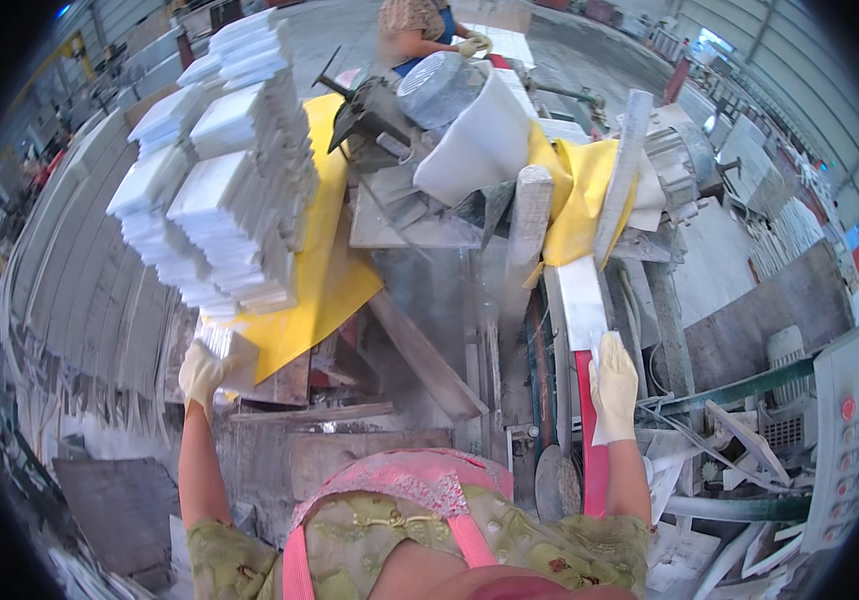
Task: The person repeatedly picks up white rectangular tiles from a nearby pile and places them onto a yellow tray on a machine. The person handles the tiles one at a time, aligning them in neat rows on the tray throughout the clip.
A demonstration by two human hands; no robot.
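My left hand [207, 378], in a pale glove, closes round the side of a small stack of white tiles [233, 348]. This stack sits at the near end of a yellow sheet [314, 310], below a tall pile of white slabs [234, 190]. My right hand [614, 388], gloved too, lies with stretched fingers at the near end of a white stone strip [580, 300]. That strip rests on a red belt [592, 440], and its far end passes under a yellow cloth [584, 190]. Whether the right palm touches the belt is hidden.
A grey motor [674, 160] stands right of the cloth, and a metal drum [439, 88] left of it. Across the machine another person [424, 35] works with gloved hands. A control panel [847, 430] stands at the right. Wooden planks [429, 350] lie between my arms.
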